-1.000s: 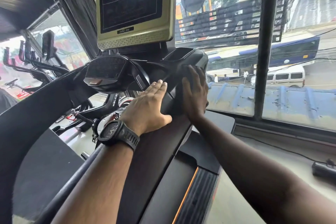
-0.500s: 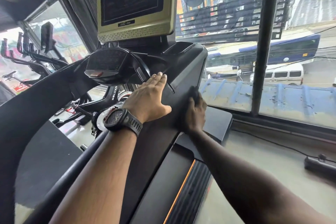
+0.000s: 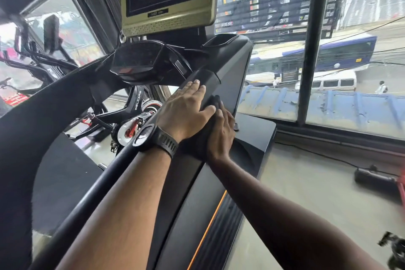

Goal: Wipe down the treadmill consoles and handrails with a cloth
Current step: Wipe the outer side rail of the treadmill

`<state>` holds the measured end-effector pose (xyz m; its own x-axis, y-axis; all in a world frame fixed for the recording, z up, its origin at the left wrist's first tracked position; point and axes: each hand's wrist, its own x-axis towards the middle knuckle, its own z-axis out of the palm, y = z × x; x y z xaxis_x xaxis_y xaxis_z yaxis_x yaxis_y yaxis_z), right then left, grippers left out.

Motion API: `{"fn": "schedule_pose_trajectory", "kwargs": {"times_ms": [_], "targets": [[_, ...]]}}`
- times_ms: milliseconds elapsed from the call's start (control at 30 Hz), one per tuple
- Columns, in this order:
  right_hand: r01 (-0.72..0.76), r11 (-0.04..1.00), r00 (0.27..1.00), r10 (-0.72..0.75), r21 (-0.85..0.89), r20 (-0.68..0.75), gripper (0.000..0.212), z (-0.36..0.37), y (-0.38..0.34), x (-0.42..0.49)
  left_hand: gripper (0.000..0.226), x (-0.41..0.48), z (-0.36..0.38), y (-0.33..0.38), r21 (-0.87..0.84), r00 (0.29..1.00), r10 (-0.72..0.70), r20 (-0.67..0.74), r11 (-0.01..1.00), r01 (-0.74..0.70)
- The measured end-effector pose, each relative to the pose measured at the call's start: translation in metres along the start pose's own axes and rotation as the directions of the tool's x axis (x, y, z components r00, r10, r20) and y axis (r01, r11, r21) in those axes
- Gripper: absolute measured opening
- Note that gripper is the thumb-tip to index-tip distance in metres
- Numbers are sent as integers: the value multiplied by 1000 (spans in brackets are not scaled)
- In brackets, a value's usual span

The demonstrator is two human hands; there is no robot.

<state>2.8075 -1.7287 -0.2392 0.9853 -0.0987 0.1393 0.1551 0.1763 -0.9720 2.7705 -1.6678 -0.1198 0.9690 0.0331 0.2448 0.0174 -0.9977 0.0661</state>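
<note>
Left hand (image 3: 186, 109) flat on black handrail (image 3: 203, 79), right hand (image 3: 221, 131) flat over dark cloth (image 3: 215, 101), beside window (image 3: 350, 98).

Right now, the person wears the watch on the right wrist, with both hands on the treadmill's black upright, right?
Not quite: the head view shows the watch on the left wrist. The left hand and right hand both do rest on the treadmill's black upright.
</note>
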Motion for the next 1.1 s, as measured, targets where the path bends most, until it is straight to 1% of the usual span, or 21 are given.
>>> {"fn": "schedule_pose_trajectory", "kwargs": {"times_ms": [100,167,200,267,367,433,467,533,567,600,667,700,733,833,900,967,1000,1067,1100], "targets": [[46,990,999,-43,134,-24,54,7,-24,-18,81,-20,-3,-3,-136,999,-44,-33,990,39],[57,978,998,-54,201,-21,53,11,-37,-28,82,-34,-5,-5,-234,992,-76,-99,971,51],[62,974,998,-60,220,-16,53,12,-42,-32,76,-41,-6,-6,-289,986,-94,-138,956,51],[77,974,997,-74,213,-23,53,16,-54,-42,58,-57,-10,-8,-393,964,-157,-213,917,62],[116,980,993,-114,160,-21,55,19,-68,-53,34,-79,-21,-14,-466,913,-261,-314,880,92],[131,979,989,-139,154,42,53,22,-79,-65,26,-95,-28,-18,-530,891,-332,-310,838,128],[144,977,984,-159,155,85,53,24,-85,-70,25,-102,-31,-19,-577,884,-366,-291,804,143],[175,970,959,-207,168,192,54,29,-101,-85,34,-117,-38,-19,-655,831,-460,-314,738,161],[172,968,946,-213,180,243,55,32,-110,-94,38,-126,-41,-20,-679,786,-512,-346,715,167],[153,969,935,-206,194,288,56,35,-116,-103,37,-135,-44,-19,-695,743,-553,-376,699,169],[97,974,905,-172,206,389,61,39,-126,-121,28,-157,-54,-17,-689,654,-617,-439,698,196],[69,979,875,-152,193,459,65,41,-131,-129,26,-170,-59,-16,-684,599,-650,-467,695,221],[34,985,824,-123,169,553,68,44,-134,-140,26,-186,-64,-16,-683,534,-681,-501,690,239],[-52,997,636,-15,63,772,74,53,-142,-181,35,-236,-74,-20,-679,362,-729,-581,679,279],[-79,997,518,24,20,855,76,59,-144,-216,30,-275,-78,-24,-707,251,-780,-573,626,328],[-107,994,415,46,-1,909,75,64,-146,-250,22,-312,-85,-26,-739,147,-802,-579,592,323],[-146,989,355,45,8,934,72,68,-146,-269,21,-334,-89,-26,-742,99,-801,-591,587,323],[-246,969,233,35,24,972,63,73,-147,-306,18,-375,-99,-22,-753,40,-800,-599,580,312],[-282,959,175,33,18,984,64,75,-148,-325,14,-395,-104,-21,-766,20,-810,-586,562,313]]}}
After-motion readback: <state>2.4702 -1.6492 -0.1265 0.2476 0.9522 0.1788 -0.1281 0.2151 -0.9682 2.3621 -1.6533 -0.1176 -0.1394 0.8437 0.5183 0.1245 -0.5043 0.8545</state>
